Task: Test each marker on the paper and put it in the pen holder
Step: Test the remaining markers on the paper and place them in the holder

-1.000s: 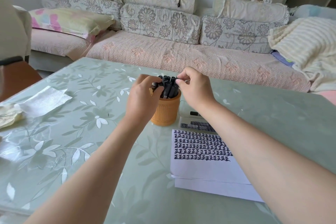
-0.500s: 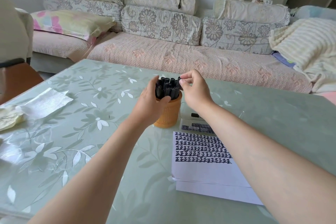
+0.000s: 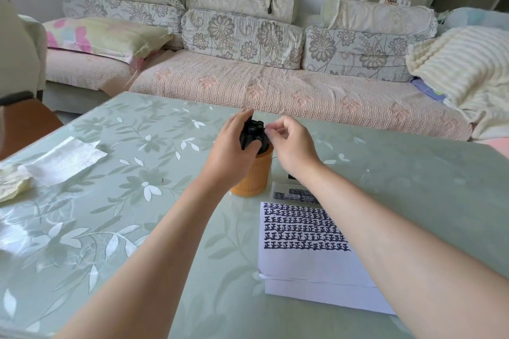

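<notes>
At the table's (image 3: 137, 228) middle, just beyond the paper (image 3: 311, 264), the orange holder (image 3: 253, 176) stands upright, packed with black markers (image 3: 252, 129) whose tops rise above its rim. Your left hand (image 3: 231, 151) is curled round that bundle, thumb on the near side and fingers over the far side. Your right hand (image 3: 292, 146) has thumb and forefinger pinched on the top of the marker (image 3: 264, 132) at the bundle's right edge, the other fingers loosely curled. The paper carries several full rows of test strokes, so the job looks well along, and this step reads as seating one marker among a tight crowd. Use the left hand to squeeze the others leftward and open a gap on the right. Guide the pinched marker straight down along its own length; a slanted push is likely to jam it against its neighbours or tip the holder toward the small box (image 3: 298, 195) just right of it. Hold the bundle low enough to steady the holder too, and let go only once the marker sits level with the rest.
</notes>
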